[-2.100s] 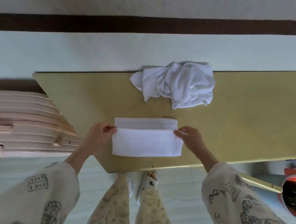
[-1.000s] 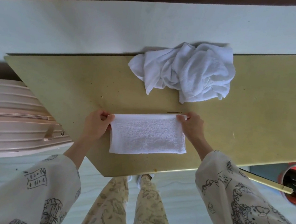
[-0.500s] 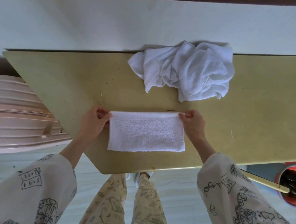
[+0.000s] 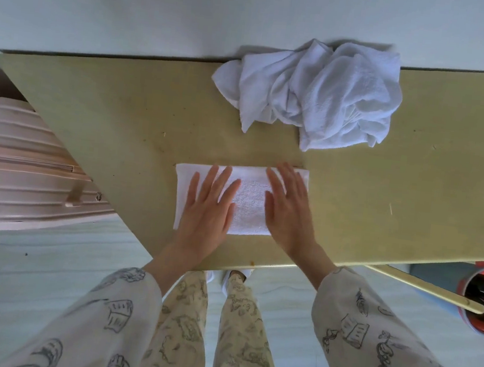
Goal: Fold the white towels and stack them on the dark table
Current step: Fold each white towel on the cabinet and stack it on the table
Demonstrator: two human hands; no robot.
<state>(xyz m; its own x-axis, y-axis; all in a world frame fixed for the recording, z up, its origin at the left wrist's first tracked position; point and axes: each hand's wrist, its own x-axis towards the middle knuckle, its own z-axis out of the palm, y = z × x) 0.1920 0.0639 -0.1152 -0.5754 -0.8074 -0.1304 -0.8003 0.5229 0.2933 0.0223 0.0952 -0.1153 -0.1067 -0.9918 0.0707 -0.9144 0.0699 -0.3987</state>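
Head view, looking straight down. Folded white towel (image 4: 250, 202), a neat rectangle, flat on the yellowish desk (image 4: 108, 103) close to its near edge, at about 6 o'clock of the desk top. Left hand (image 4: 208, 206) laid palm down over the towel's left half, fingers straight and spread, pointing toward 12 o'clock, pressing the cloth flat; grip apart, nothing pinched. Right hand (image 4: 288, 212) likewise flat on the right half, fingers straight and slightly spread, grip apart too. Strip of bare terry showing between the two hands.

Heap of unfolded white towels (image 4: 319, 92), crumpled, at 12 to 1 o'clock from the folded one, against the far edge of the desk and touching the pale wall (image 4: 133, 7); clear gap of desk between heap and folded towel.

Pale pink ribbed suitcase (image 4: 18, 168) at 9 o'clock, beside the desk's left corner, on the light floor (image 4: 32, 266). Red bucket (image 4: 483, 295) at 4 o'clock, partly under the desk's right end, dark contents not clear. Printed cream sleeves (image 4: 373, 340) and patterned trousers (image 4: 237, 332) at 6 o'clock, with toes of white slippers (image 4: 226, 279) just under the desk edge.
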